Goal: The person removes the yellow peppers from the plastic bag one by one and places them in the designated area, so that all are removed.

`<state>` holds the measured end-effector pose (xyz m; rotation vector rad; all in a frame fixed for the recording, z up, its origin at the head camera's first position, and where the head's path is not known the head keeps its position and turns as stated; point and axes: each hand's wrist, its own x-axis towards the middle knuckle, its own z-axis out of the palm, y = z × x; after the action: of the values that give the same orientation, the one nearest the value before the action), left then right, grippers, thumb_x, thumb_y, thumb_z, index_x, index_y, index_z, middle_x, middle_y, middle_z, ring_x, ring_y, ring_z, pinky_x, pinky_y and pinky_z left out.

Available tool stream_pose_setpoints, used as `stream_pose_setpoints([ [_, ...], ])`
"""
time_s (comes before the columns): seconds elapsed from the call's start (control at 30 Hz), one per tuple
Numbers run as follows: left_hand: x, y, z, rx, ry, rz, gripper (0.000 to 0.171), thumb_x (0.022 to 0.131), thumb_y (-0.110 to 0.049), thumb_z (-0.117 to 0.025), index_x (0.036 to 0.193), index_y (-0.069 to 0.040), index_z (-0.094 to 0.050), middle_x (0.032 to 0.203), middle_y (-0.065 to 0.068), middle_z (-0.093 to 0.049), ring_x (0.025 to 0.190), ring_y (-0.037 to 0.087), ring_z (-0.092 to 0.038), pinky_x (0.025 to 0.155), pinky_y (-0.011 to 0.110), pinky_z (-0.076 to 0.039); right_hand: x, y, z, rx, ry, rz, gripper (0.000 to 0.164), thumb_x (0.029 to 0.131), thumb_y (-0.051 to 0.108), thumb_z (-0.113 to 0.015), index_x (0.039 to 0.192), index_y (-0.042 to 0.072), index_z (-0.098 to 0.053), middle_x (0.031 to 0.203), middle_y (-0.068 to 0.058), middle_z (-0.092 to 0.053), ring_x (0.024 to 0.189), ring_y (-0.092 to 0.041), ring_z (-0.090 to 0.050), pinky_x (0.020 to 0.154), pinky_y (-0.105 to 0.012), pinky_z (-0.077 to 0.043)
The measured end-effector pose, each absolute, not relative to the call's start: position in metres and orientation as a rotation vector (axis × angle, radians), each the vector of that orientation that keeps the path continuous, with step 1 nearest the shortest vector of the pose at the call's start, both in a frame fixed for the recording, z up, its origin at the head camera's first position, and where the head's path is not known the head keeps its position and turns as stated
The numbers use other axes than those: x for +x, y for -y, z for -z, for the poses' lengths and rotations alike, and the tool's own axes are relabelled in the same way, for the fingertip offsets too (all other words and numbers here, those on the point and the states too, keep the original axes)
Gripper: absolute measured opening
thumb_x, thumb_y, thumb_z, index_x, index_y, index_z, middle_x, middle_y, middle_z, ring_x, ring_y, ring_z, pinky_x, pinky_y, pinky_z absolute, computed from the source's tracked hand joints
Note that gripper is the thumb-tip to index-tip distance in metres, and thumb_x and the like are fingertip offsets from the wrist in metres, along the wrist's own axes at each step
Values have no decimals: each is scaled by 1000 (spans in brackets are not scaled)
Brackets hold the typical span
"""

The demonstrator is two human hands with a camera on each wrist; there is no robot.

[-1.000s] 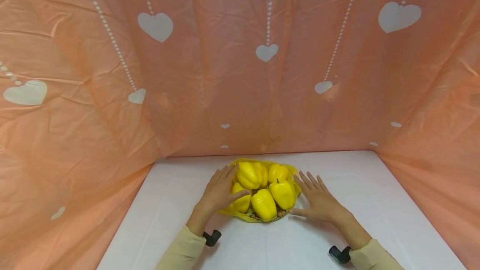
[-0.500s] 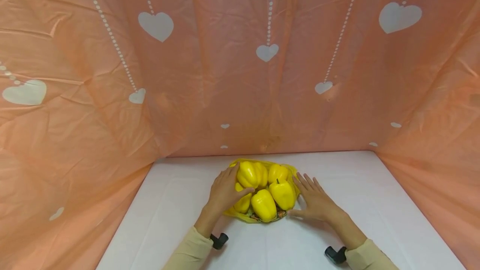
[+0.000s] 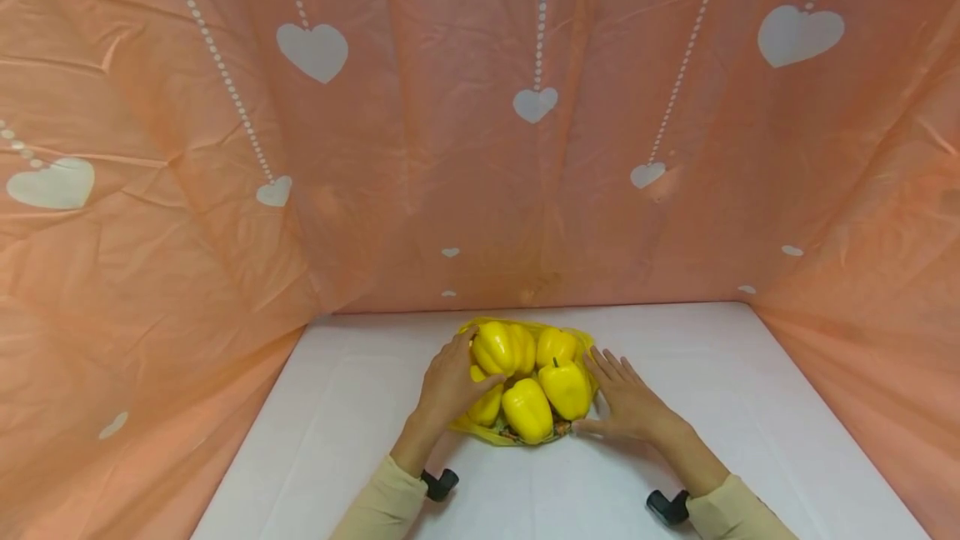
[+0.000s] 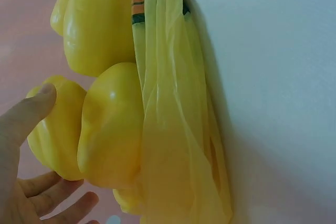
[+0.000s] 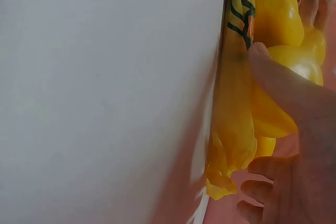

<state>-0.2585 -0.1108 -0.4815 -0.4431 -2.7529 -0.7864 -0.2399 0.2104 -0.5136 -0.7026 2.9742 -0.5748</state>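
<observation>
Several yellow bell peppers (image 3: pixel 527 411) sit bunched in a thin yellow plastic bag (image 4: pixel 173 124) whose rim lies low around them on the table. My left hand (image 3: pixel 447 387) is at the pile's left side, its thumb against one pepper (image 4: pixel 58 127) and its other fingers spread lower beside it. On the right, my right hand (image 3: pixel 630 405) lies alongside the bag, fingers extended and spread. Its thumb (image 5: pixel 262 56) is by the bag's printed green and orange edge. The pile partly hides the left fingertips in the head view.
A white table (image 3: pixel 360 365) lies beneath the bag. Peach-coloured curtain (image 3: pixel 480 190) with white hearts hangs behind it and on both sides. A dark wrist camera (image 3: pixel 440 485) is worn on the left wrist and another (image 3: pixel 667 507) on the right.
My left hand has shifted right, closer over the left peppers. The right hand has moved slightly left towards the bag. The peppers have stayed nearly in place.
</observation>
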Motion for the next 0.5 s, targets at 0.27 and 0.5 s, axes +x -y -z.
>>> stream_pose_setpoints([
  [0.27,-258,118,478,-484,2697,898,91,92,-37,-88,162,-6,-40,156,17,-51,134,38,-59,112,57,-52,-241,-208,514,-693,-2951,589,122,85,67,-80,167,-6,-25,174,-29,-21,159,-52,-20,130,-67,-13],
  [0.5,-259,128,474,-498,2673,903,89,93,-33,-87,163,-6,-39,156,18,-48,132,37,-60,111,56,-53,-242,-207,515,-685,-2939,595,122,85,67,-80,166,-6,-26,173,-30,-22,160,-52,-20,130,-66,-12],
])
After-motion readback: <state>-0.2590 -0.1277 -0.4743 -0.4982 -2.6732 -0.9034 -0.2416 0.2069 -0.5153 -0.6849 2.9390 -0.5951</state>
